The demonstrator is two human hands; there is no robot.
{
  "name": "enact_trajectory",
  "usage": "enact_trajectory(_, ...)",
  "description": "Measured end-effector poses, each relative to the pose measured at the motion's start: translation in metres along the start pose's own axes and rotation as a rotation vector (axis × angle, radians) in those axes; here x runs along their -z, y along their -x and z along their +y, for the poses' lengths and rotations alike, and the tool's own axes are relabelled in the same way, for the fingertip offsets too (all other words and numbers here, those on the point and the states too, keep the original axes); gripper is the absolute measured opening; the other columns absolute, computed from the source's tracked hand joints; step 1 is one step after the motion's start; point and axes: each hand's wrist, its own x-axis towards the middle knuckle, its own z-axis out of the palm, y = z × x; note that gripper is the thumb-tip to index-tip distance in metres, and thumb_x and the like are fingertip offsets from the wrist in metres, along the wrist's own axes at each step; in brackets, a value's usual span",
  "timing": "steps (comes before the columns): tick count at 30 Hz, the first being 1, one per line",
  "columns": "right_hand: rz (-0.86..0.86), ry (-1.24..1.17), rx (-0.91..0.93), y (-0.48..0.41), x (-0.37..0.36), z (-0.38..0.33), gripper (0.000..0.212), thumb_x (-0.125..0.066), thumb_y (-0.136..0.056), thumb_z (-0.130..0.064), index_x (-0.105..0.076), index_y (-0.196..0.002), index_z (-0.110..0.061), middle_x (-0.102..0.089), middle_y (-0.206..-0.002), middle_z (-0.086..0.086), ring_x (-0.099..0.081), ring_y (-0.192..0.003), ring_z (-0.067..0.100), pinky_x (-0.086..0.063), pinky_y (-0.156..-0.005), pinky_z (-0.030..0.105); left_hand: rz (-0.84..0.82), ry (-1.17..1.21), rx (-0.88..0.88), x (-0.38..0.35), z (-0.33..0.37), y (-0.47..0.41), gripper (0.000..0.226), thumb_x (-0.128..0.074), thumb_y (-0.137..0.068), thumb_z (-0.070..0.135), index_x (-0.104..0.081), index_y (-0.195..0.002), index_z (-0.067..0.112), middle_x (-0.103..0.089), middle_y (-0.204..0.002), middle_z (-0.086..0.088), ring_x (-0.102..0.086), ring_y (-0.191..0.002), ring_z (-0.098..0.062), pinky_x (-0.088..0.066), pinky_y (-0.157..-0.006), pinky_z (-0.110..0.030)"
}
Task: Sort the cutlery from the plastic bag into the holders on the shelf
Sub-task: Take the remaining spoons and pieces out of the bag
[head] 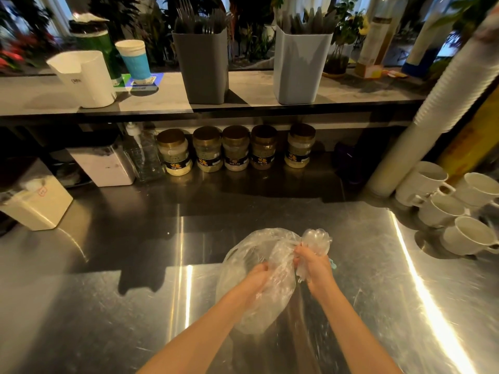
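here, in the head view, the clear plastic bag [275, 290] is low over the steel counter [135, 306], between both hands. the left hand [256, 275] grips its film; the right hand [313, 265] is clenched round a bundle of clear spoons [317, 240] at the bag's gathered end. up on the shelf [253, 87] stand a dark grey holder [202, 68] and a pale holder [301, 68], each holding cutlery.

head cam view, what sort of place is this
Probably a café or drinks bar's prep area: a steel worktop, a stack of disposable cups, white mugs and cutlery holders.
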Motion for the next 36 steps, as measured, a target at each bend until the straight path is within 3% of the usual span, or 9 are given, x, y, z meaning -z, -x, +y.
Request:
enact_trajectory(3,0.098,0.034,0.014,0.0,0.007,0.005,0.023,-0.064,-0.081,0.0,-0.059,-0.103,0.0,-0.064,-0.081,0.011,-0.062,-0.065,0.019,-0.053,-0.056,0.028,-0.013,-0.335,-0.128,0.007,-0.003,0.002,0.026,-0.062,-0.09,0.032,-0.063,-0.108,0.013,-0.066,-0.09,0.003,-0.062,-0.083,-0.01,-0.053,-0.078,-0.025)
enact_trajectory(6,0.178,0.066,0.028,0.0,0.015,0.01,0.027,-0.065,-0.081,0.001,-0.058,-0.107,0.0,-0.062,-0.08,0.009,-0.06,-0.064,0.018,-0.051,-0.053,0.026,0.047,-0.418,-0.182,0.017,-0.009,0.0,0.01,-0.055,-0.093,0.021,-0.058,-0.088,0.013,-0.056,-0.074,0.004,-0.052,-0.064,-0.004,-0.044,-0.059,-0.02)
enact_trajectory(9,0.245,0.086,0.033,-0.001,0.024,0.015,0.03,-0.063,-0.081,0.001,-0.056,-0.111,0.0,-0.06,-0.078,0.007,-0.057,-0.059,0.016,-0.049,-0.048,0.021,0.152,-0.457,-0.201,0.023,-0.011,-0.001,0.022,-0.046,-0.098,0.024,-0.05,-0.077,0.016,-0.047,-0.068,0.003,-0.042,-0.057,-0.005,-0.037,-0.053,-0.018)
enact_trajectory(12,0.297,0.071,0.051,0.002,0.028,0.022,0.031,-0.061,-0.083,0.004,-0.056,-0.113,0.0,-0.058,-0.077,0.007,-0.054,-0.06,0.017,-0.046,-0.041,0.015,0.189,-0.351,-0.097,0.026,-0.014,-0.002,0.018,-0.046,-0.099,0.031,-0.059,-0.098,0.019,-0.057,-0.08,0.003,-0.051,-0.063,-0.005,-0.04,-0.048,-0.011)
enact_trajectory(15,0.366,0.138,0.037,0.004,0.028,0.027,0.029,-0.065,-0.083,-0.003,-0.055,-0.111,0.001,-0.058,-0.074,0.007,-0.054,-0.059,0.019,-0.048,-0.049,0.025,0.192,-0.285,0.001,0.025,-0.018,-0.001,0.03,-0.047,-0.097,0.039,-0.056,-0.117,0.018,-0.056,-0.076,0.005,-0.049,-0.058,-0.006,-0.039,-0.045,-0.015)
enact_trajectory(21,0.248,0.238,0.077,0.016,0.006,0.037,0.042,-0.074,-0.079,-0.021,-0.057,-0.117,-0.017,-0.068,-0.086,0.004,-0.065,-0.076,0.02,-0.053,-0.071,0.033,0.015,-0.088,0.049,0.016,-0.015,0.001,0.03,-0.057,-0.092,0.007,-0.053,-0.121,0.009,-0.062,-0.098,-0.004,-0.059,-0.082,-0.014,-0.048,-0.065,-0.019)
enact_trajectory(28,0.098,0.196,-0.037,0.016,-0.006,0.045,0.039,-0.074,-0.077,-0.007,-0.061,-0.114,-0.007,-0.069,-0.098,0.012,-0.068,-0.085,0.026,-0.056,-0.068,0.034,-0.025,-0.178,0.039,0.013,-0.007,0.012,0.025,-0.043,-0.093,-0.005,-0.059,-0.105,0.01,-0.061,-0.085,0.002,-0.057,-0.073,-0.004,-0.044,-0.053,-0.011)
enact_trajectory(32,0.176,0.238,0.011,0.018,-0.003,0.035,0.026,-0.068,-0.078,-0.001,-0.063,-0.102,-0.007,-0.067,-0.083,0.007,-0.065,-0.074,0.02,-0.054,-0.068,0.032,-0.115,-0.163,0.027,0.02,-0.011,0.014,0.03,-0.047,-0.1,0.021,-0.05,-0.129,0.017,-0.061,-0.112,0.004,-0.059,-0.097,-0.008,-0.049,-0.078,-0.015)
enact_trajectory(36,0.182,0.228,0.098,0.027,-0.008,0.028,0.019,-0.064,-0.079,0.0,-0.062,-0.093,-0.011,-0.064,-0.074,0.003,-0.06,-0.063,0.015,-0.049,-0.057,0.027,-0.002,-0.342,-0.052,0.017,-0.011,0.012,0.025,-0.042,-0.1,0.035,-0.05,-0.122,0.025,-0.055,-0.083,0.005,-0.048,-0.068,-0.005,-0.04,-0.058,-0.014)
